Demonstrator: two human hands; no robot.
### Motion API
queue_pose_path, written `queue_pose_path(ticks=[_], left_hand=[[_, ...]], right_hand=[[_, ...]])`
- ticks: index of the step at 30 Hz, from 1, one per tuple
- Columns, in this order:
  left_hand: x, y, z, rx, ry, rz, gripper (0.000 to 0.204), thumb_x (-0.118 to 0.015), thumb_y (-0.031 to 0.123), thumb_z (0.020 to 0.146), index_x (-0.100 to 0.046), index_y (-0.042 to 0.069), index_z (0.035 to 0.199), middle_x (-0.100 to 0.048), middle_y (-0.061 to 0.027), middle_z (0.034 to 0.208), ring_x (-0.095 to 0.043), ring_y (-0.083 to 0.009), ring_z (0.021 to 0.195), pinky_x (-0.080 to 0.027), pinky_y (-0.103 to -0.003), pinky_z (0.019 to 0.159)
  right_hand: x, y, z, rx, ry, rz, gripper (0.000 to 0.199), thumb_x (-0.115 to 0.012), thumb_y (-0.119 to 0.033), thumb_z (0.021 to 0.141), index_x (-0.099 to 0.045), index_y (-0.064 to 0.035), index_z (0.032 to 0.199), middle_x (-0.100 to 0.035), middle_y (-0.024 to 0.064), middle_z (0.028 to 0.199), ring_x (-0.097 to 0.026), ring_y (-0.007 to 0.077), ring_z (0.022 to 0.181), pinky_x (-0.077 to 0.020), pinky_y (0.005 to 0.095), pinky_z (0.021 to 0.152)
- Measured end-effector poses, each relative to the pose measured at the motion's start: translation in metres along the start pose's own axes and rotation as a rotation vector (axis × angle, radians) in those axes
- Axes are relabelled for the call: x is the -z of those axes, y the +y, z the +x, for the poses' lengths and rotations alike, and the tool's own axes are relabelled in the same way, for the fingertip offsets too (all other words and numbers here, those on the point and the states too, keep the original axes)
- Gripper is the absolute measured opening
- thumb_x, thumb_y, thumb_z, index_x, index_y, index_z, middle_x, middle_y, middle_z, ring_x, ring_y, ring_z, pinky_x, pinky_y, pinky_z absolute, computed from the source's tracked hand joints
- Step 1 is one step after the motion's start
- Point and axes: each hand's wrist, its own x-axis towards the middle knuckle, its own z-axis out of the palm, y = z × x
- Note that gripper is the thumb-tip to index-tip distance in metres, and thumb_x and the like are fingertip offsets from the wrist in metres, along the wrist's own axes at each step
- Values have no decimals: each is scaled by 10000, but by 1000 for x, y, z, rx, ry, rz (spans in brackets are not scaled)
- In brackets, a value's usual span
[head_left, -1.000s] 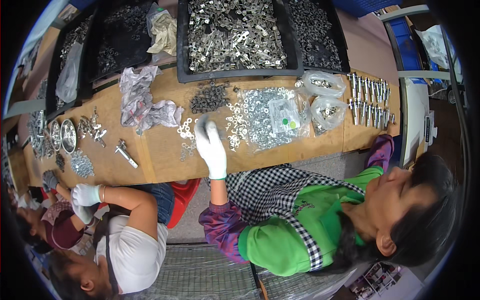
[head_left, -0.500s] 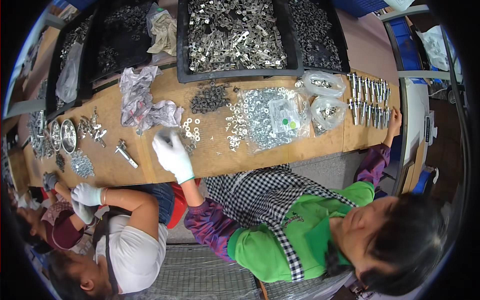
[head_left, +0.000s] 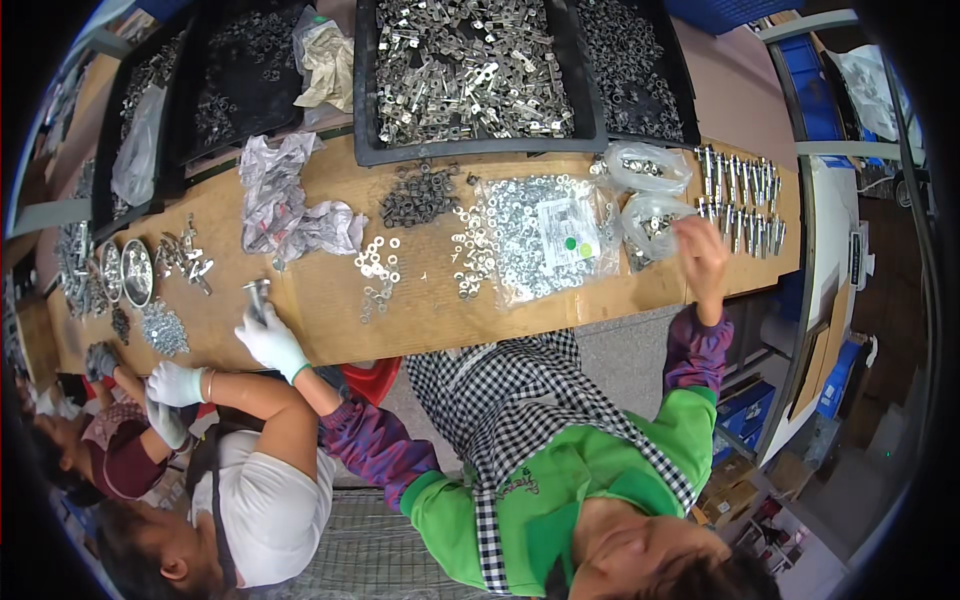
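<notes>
My left hand (head_left: 270,340), in a white knitted glove, is closed around a silvery metal anchor bolt (head_left: 257,292) near the table's front edge. The bolt's upper end sticks up beyond the fingers. My right hand (head_left: 703,262) is bare and raised by the near side of a clear plastic bag (head_left: 655,222) of small metal parts. Its fingers are blurred, so I cannot make out whether they hold anything. Between my hands lie loose pale washers (head_left: 378,262), dark rings (head_left: 420,195) and a large clear bag of washers (head_left: 545,240).
Finished-looking anchor bolts (head_left: 740,200) stand in rows at the right. Black trays (head_left: 480,152) of metal parts line the back. Crumpled paper (head_left: 285,205) and two metal bowls (head_left: 137,272) lie at left. A co-worker's gloved hand (head_left: 178,386) is close to my left arm.
My left hand has moved left from the loose washers and taken hold of the anchor bolt that lay on the table. My right hand has come left from the table's right edge toward the bag.
</notes>
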Motion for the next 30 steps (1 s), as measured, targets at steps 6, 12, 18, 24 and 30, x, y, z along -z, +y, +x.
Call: queue_pose_path(ticks=[6, 12, 18, 24, 30], left_hand=[[-10, -5, -27, -96, 171, -362, 336, -610, 256, 860, -635, -8, 1067, -565, -192, 977, -577, -347, 883, -458, -415, 776], [-15, 2, -21, 127, 58, -218, 607, -468, 535, 901, -655, -34, 998, -608, -247, 909, -568, -359, 864, -439, -449, 791], [-20, 6, 3, 231, -17, -165, 569, -565, 510, 847, -666, -48, 889, -594, -202, 842, -591, -317, 797, -454, -433, 737], [-16, -13, -4, 195, -155, -499, 335, -620, 246, 866, -587, -56, 725, -577, -69, 630, -496, -131, 564, -413, -285, 561], [-14, -37, -43, 132, -82, -1042, 342, -592, 202, 884, -534, -77, 1074, -597, -136, 906, -554, -207, 747, -470, -337, 651]], right_hand=[[-67, -104, 57, 393, -195, 172, 211, -655, -46, 708, -679, -73, 917, -644, 47, 904, -628, 191, 831, -466, 307, 672], [-166, -166, 81, 536, -335, 247, 188, -597, -38, 711, -605, -72, 895, -577, 53, 886, -602, 216, 830, -447, 343, 672], [-216, -181, 108, 452, -342, 155, 150, -576, -2, 699, -581, -54, 840, -527, 75, 820, -584, 226, 805, -448, 361, 685], [-230, -197, 100, 491, -354, 62, 104, -581, -32, 698, -599, -1, 796, -572, 100, 863, -597, 235, 858, -471, 368, 701], [-237, -195, 90, 418, -301, 12, 111, -563, -71, 733, -585, 0, 816, -560, 98, 860, -590, 234, 882, -459, 369, 693]])
